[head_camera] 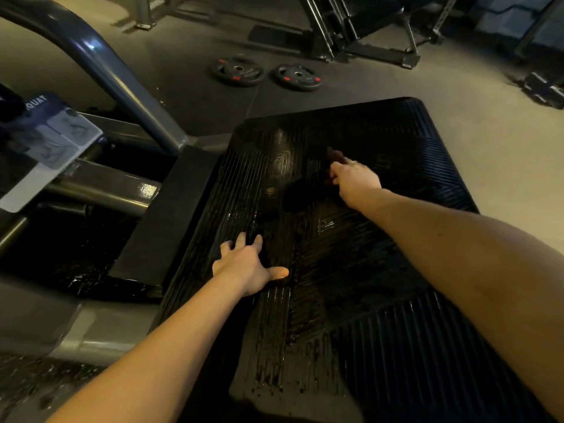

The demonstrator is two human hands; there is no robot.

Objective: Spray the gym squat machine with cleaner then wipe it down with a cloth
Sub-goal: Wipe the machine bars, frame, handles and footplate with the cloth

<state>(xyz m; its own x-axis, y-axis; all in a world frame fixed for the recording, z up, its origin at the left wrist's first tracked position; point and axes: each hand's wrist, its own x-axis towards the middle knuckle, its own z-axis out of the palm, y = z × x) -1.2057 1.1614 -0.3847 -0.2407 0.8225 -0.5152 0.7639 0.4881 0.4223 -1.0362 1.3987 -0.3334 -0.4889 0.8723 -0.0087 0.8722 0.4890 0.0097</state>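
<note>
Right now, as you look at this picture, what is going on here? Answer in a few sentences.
A person leans over the squat machine's black ribbed footplate. The left hand rests flat on it, fingers spread. The right hand reaches further up the plate beside a dark shape that may be a cloth; it is too dark to tell. The plate's middle shines wet, so spraying seems done and wiping likely under way.
</note>
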